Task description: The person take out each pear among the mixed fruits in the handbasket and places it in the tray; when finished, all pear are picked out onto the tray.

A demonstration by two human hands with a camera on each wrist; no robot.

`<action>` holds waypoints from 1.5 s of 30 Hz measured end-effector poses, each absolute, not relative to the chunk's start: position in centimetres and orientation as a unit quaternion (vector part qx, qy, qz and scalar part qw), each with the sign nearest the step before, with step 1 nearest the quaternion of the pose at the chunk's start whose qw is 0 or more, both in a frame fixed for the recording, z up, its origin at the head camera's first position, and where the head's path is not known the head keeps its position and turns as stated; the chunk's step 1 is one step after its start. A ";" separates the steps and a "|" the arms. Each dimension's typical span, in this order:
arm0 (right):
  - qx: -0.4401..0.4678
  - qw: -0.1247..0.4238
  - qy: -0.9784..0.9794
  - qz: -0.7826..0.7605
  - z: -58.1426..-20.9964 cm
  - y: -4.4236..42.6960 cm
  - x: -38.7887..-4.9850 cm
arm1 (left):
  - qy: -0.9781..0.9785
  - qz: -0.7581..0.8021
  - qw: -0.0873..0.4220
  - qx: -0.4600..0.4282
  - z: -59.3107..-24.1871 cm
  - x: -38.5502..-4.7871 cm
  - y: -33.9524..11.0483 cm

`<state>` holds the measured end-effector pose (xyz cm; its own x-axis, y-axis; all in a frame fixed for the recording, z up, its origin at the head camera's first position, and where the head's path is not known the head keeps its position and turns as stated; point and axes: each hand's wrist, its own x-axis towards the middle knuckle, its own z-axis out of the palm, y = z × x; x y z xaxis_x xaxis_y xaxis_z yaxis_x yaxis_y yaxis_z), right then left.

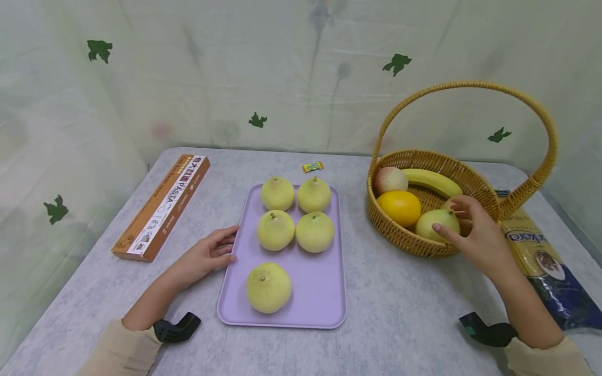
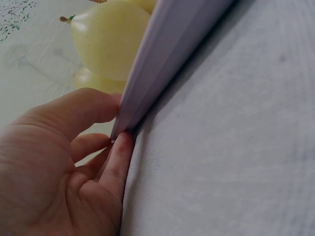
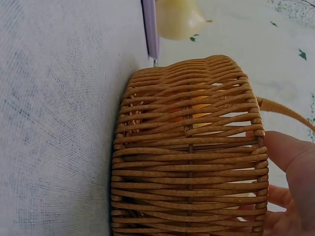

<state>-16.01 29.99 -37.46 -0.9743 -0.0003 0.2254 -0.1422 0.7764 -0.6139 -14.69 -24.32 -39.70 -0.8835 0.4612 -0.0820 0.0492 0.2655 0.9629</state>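
Observation:
My left hand (image 1: pixel 205 259) pinches the left rim of a lilac tray (image 1: pixel 320 292); in the left wrist view the thumb lies on the rim, with a fingertip (image 2: pixel 124 142) against its underside. On the tray are several pale yellow-green pomelos (image 1: pixel 269 288), most at the far end. My right hand (image 1: pixel 479 237) reaches into a wicker basket (image 1: pixel 400 237) and holds a pale green pomelo (image 1: pixel 435 223), thumb in front and fingers at its far side. The basket wall hides part of that hand (image 3: pixel 295 182) in the right wrist view.
Inside the basket lie a banana (image 1: pixel 432 180), a peach (image 1: pixel 391 180) and a yellow-orange fruit (image 1: pixel 400 207); its tall handle (image 1: pixel 470 84) arches above. A pasta box (image 1: pixel 164 206) lies left, a small yellow packet (image 1: pixel 312 166) behind the tray, a blue-and-gold bag (image 1: pixel 550 271) right.

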 end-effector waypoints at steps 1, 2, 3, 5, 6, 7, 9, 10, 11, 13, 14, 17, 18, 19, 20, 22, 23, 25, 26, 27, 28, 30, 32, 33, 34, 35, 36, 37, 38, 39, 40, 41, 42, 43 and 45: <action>0.041 0.104 -0.938 0.327 -36.8 29.5 -15.7 | 0.776 0.583 0.177 0.164 -39.7 -14.7 -24.3; 0.043 0.101 -0.940 0.322 -36.2 29.1 -15.4 | 0.777 0.582 0.176 0.164 -39.7 -14.7 -24.3; 0.047 0.099 -0.941 0.319 -35.7 28.6 -15.1 | 0.777 0.582 0.176 0.163 -39.6 -14.7 -24.3; 0.057 0.092 -0.943 0.316 -34.7 27.9 -14.6 | 0.779 0.580 0.175 0.162 -39.6 -14.6 -24.3; 0.062 0.090 -0.943 0.314 -34.3 27.6 -14.4 | 0.779 0.580 0.176 0.160 -39.6 -14.6 -24.3; 0.065 0.088 -0.944 0.312 -34.0 27.4 -14.2 | 0.779 0.580 0.177 0.160 -39.6 -14.6 -24.3; 0.070 0.084 -0.943 0.313 -33.6 27.1 -14.0 | 0.779 0.580 0.177 0.158 -39.6 -14.6 -24.3; 0.066 0.084 -0.946 0.306 -33.5 27.0 -14.0 | 0.780 0.579 0.177 0.159 -39.6 -14.6 -24.3; 0.065 0.083 -0.947 0.302 -33.4 26.9 -14.0 | 0.780 0.579 0.177 0.161 -39.6 -14.7 -24.3; 0.063 0.080 -0.950 0.295 -33.3 26.9 -14.0 | 0.780 0.578 0.175 0.164 -39.6 -14.7 -24.3; 0.063 0.077 -0.952 0.290 -33.2 26.8 -14.0 | 0.780 0.577 0.174 0.165 -39.7 -14.7 -24.3; 0.065 0.062 -0.956 0.280 -33.1 26.9 -14.2 | 0.781 0.577 0.173 0.166 -39.7 -14.7 -24.4; 0.065 0.056 -0.957 0.276 -33.0 26.9 -14.2 | 0.781 0.577 0.173 0.165 -39.7 -14.7 -24.3; 0.063 0.050 -0.959 0.271 -32.9 26.9 -14.3 | 0.782 0.576 0.173 0.164 -39.7 -14.7 -24.4; 0.063 0.043 -0.960 0.268 -32.8 26.9 -14.3 | 0.782 0.577 0.174 0.162 -39.7 -14.7 -24.4; 0.061 0.033 -0.963 0.262 -32.7 26.9 -14.5 | 0.782 0.576 0.173 0.163 -39.7 -14.7 -24.4; 0.060 0.029 -0.963 0.260 -32.6 26.9 -14.5 | 0.782 0.577 0.173 0.161 -39.7 -14.7 -24.4; 0.060 0.023 -0.965 0.255 -32.5 26.9 -14.7 | 0.782 0.576 0.173 0.164 -39.7 -14.6 -24.4; 0.060 0.020 -0.965 0.254 -32.5 26.9 -14.8 | 0.782 0.576 0.173 0.163 -39.7 -14.6 -24.4; 0.062 0.018 -0.966 0.252 -32.4 26.9 -14.9 | 0.781 0.577 0.173 0.163 -39.6 -14.6 -24.3; 0.064 0.014 -0.966 0.251 -32.4 26.9 -15.0 | 0.781 0.578 0.174 0.163 -39.6 -14.6 -24.3; 0.068 0.006 -0.966 0.249 -32.2 26.9 -15.1 | 0.779 0.580 0.176 0.161 -39.6 -14.6 -24.3; 0.074 0.001 -0.966 0.246 -32.1 26.9 -15.3 | 0.778 0.582 0.178 0.158 -39.6 -14.6 -24.3; 0.077 -0.001 -0.967 0.245 -32.1 26.9 -15.3 | 0.777 0.582 0.178 0.158 -39.5 -14.6 -24.3; 0.077 -0.002 -0.967 0.244 -32.1 26.8 -15.4 | 0.777 0.582 0.178 0.159 -39.5 -14.6 -24.4; 0.077 -0.003 -0.967 0.244 -32.1 26.8 -15.4 | 0.777 0.583 0.178 0.159 -39.5 -14.6 -24.4; 0.077 0.000 -0.966 0.245 -32.1 26.8 -15.4 | 0.777 0.582 0.179 0.160 -39.5 -14.6 -24.4; 0.077 0.002 -0.966 0.247 -32.2 26.8 -15.4 | 0.776 0.583 0.179 0.160 -39.5 -14.6 -24.4; 0.078 0.006 -0.965 0.250 -32.2 26.8 -15.4 | 0.776 0.583 0.179 0.160 -39.5 -14.6 -24.4; 0.078 0.012 -0.964 0.254 -32.3 26.8 -15.4 | 0.777 0.582 0.179 0.160 -39.5 -14.6 -24.4; 0.078 0.018 -0.963 0.259 -32.4 26.8 -15.4 | 0.777 0.582 0.179 0.160 -39.5 -14.6 -24.4; 0.078 0.023 -0.961 0.263 -32.4 26.8 -15.3 | 0.777 0.582 0.179 0.159 -39.5 -14.6 -24.4; 0.077 0.030 -0.960 0.266 -32.5 26.8 -15.3 | 0.778 0.581 0.179 0.159 -39.5 -14.6 -24.4; 0.076 0.035 -0.960 0.268 -32.5 26.8 -15.2 | 0.778 0.581 0.179 0.159 -39.5 -14.6 -24.4; 0.070 0.042 -0.959 0.273 -32.6 26.9 -15.1 | 0.777 0.582 0.180 0.159 -39.5 -14.6 -24.4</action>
